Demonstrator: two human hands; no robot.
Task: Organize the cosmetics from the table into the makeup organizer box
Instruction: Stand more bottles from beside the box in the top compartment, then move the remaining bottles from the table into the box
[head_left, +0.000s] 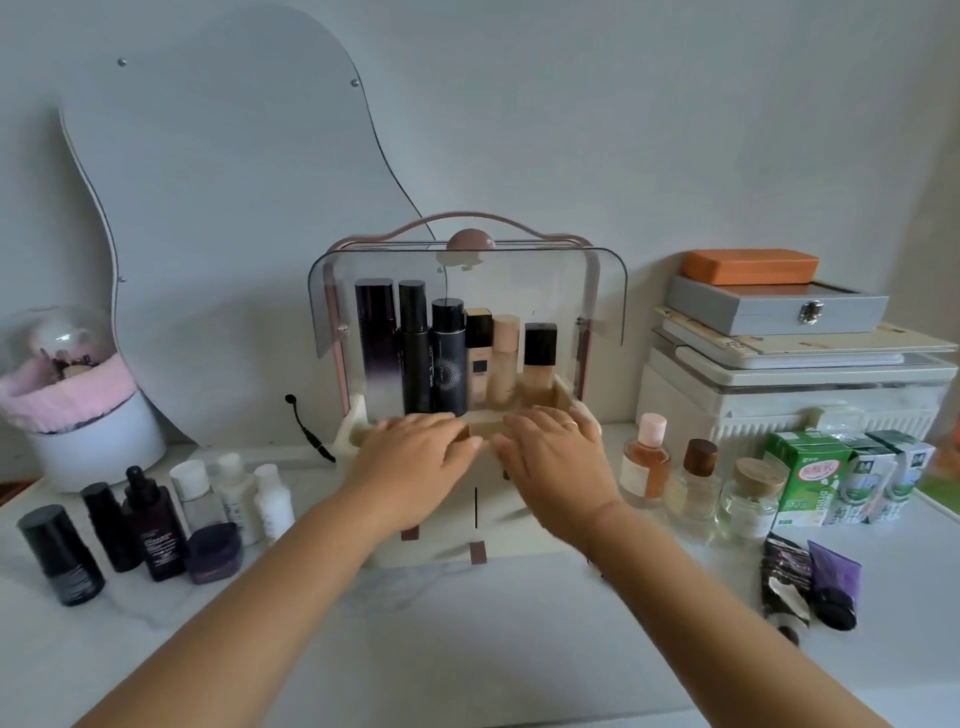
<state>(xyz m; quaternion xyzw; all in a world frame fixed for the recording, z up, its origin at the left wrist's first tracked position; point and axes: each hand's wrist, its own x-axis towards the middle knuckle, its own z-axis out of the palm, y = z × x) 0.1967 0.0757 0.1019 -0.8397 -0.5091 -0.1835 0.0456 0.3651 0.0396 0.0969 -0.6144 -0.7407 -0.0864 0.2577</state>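
1. Standing mid-table against the pale grey wall (675, 130), the cream makeup organizer box (447, 530), its clear lid raised, holds six upright cosmetic bottles (452, 353).
2. The left hand (415, 457) and right hand (556, 457) lie flat on its front rim, fingers relaxed, grasping nothing.
3. The white marble-look table (467, 623) carries dark bottles (150, 525) on the left and glass bottles (696, 483) on the right.

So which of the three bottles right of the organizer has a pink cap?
The amber-liquid bottle nearest the organizer; the other two wear brown, wood-like caps.
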